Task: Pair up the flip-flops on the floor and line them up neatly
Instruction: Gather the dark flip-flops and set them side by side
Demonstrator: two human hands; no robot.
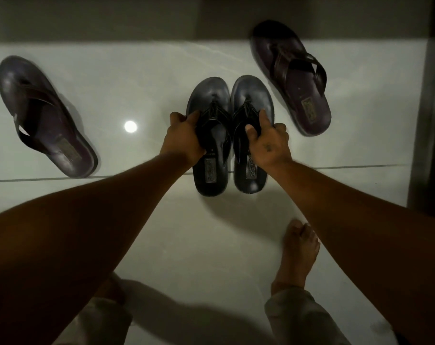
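Two black flip-flops lie side by side in the middle of the floor, toes pointing away from me. My left hand [184,138] grips the strap of the left black flip-flop [209,170]. My right hand [269,143] grips the strap of the right black flip-flop [250,90]. A brown flip-flop [46,115] lies alone at the far left, angled, heel toward me. Another brown flip-flop [292,75] lies at the upper right, tilted the other way.
The floor is glossy pale tile [161,232] with a grout line across the middle and a bright lamp reflection [130,126]. A wall base runs along the back. A dark door frame [425,120] stands at the right. My bare right foot [298,252] is below the sandals.
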